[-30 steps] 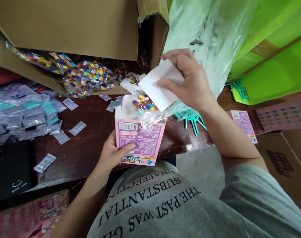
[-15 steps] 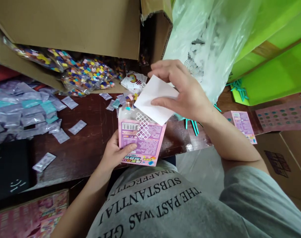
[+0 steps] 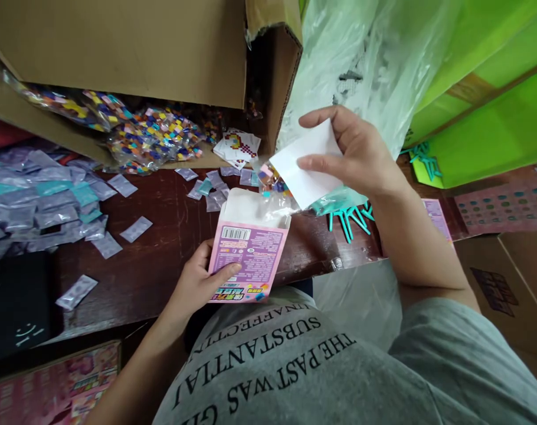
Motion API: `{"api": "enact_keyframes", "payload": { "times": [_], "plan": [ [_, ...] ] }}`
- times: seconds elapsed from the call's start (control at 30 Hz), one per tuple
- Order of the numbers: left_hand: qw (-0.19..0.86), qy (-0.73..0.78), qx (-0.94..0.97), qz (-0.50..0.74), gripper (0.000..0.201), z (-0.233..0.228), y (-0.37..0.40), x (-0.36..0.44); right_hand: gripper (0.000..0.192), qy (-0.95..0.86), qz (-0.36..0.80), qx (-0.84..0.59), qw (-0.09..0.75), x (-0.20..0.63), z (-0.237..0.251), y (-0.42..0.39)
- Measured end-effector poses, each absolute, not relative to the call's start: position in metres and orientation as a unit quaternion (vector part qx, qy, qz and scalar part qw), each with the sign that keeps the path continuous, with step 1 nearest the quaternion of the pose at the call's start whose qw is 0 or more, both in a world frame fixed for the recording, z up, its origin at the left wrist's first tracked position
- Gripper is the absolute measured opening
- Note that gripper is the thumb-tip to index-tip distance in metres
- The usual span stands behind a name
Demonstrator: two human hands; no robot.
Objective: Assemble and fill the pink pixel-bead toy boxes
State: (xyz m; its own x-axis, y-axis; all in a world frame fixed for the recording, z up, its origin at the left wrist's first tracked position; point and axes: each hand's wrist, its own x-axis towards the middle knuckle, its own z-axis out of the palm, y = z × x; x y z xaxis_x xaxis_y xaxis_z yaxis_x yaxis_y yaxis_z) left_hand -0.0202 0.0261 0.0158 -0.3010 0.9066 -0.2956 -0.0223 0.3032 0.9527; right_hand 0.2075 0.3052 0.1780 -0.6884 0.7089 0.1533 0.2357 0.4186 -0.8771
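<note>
My left hand (image 3: 209, 277) is closed around the lower left side of a pink and purple printed box (image 3: 251, 257), thumb on the printed face. The box's top stands open, its white inner flap (image 3: 242, 206) showing. Above and right of it, my right hand (image 3: 346, 156) pinches a white paper card (image 3: 310, 162), thumb on top. From under the card's left edge sticks out a clear bag of coloured cubes (image 3: 275, 183), close to the box's mouth; the fingers behind the card are hidden.
Purple and teal sachets (image 3: 42, 189) are heaped at left near a black case (image 3: 16, 301). Behind, a cardboard carton (image 3: 131, 47) has bags of coloured cubes (image 3: 157, 136) and printed cards (image 3: 237, 147) at its opening. Teal sticks (image 3: 348, 221) lie at right, beside a plastic sack (image 3: 366, 77).
My right hand has moved right with the card and the bag of cubes. The white grid piece over the box is out of sight. The box has shifted slightly left and down.
</note>
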Motion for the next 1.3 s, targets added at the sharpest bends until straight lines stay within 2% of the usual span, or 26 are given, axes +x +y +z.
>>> {"api": "enact_keyframes", "payload": {
  "times": [0.1, 0.3, 0.4, 0.53, 0.67, 0.77, 1.07, 1.17, 1.3],
  "plan": [
    [0.492, 0.637, 0.329, 0.494, 0.064, 0.018, 0.028, -0.017, 0.081, -0.803, 0.416, -0.307, 0.298, 0.208, 0.178, 0.302],
    [0.519, 0.611, 0.306, 0.513, 0.065, 0.022, 0.028, -0.011, 0.075, -0.829, 0.356, -0.33, 0.278, 0.21, 0.152, 0.296],
    [0.525, 0.607, 0.302, 0.515, 0.065, 0.023, 0.026, -0.011, 0.069, -0.859, 0.321, -0.297, 0.267, 0.213, 0.146, 0.294],
    [0.528, 0.597, 0.313, 0.517, 0.06, 0.021, 0.025, -0.01, 0.058, -0.905, 0.258, -0.229, 0.249, 0.211, 0.155, 0.289],
    [0.521, 0.583, 0.326, 0.532, 0.055, 0.018, 0.026, -0.01, 0.041, -0.921, 0.173, -0.2, 0.287, 0.206, 0.177, 0.278],
    [0.519, 0.58, 0.325, 0.538, 0.054, 0.018, 0.026, -0.011, 0.035, -0.923, 0.139, -0.196, 0.302, 0.201, 0.189, 0.272],
    [0.509, 0.574, 0.324, 0.553, 0.055, 0.016, 0.024, -0.013, 0.033, -0.926, 0.123, -0.177, 0.31, 0.192, 0.164, 0.278],
    [0.504, 0.567, 0.321, 0.566, 0.054, 0.01, 0.025, -0.014, 0.033, -0.937, 0.139, -0.13, 0.292, 0.194, 0.171, 0.267],
    [0.489, 0.553, 0.363, 0.568, 0.052, 0.006, 0.028, -0.015, 0.022, -0.954, 0.18, -0.002, 0.24, 0.191, 0.195, 0.254]
  ]
}}
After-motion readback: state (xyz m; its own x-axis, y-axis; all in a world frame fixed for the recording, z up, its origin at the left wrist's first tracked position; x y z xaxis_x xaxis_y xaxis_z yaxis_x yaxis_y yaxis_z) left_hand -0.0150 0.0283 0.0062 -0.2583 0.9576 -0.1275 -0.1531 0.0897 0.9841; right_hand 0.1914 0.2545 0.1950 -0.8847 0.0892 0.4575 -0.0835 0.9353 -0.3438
